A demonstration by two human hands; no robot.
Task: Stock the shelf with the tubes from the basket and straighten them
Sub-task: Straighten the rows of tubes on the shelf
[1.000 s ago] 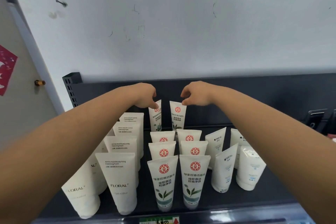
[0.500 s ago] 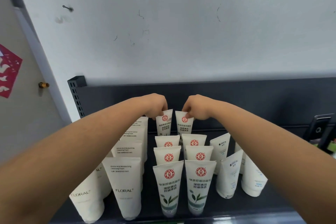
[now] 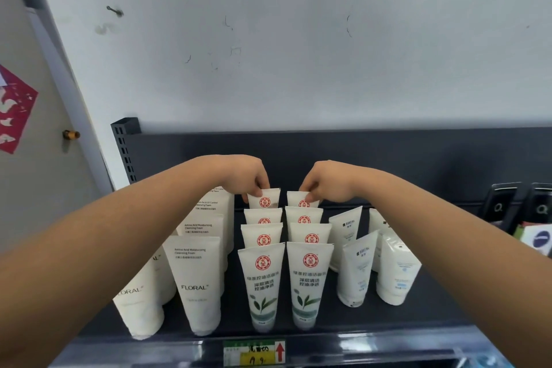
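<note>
Two rearmost green-leaf tubes, left one and right one, stand upright mid-frame at back of the dark shelf, crimped ends up, long axis vertical. Left hand pinches left crimp, right hand pinches right, each directly above its tube. Basket not in view.

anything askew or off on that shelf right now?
Mostly tidy. The two red-logo columns stand straight, with the left hand and right hand pinching the rearmost pair. The blue-print tubes on the right lean and sit unevenly. No spills or damage visible.
</note>
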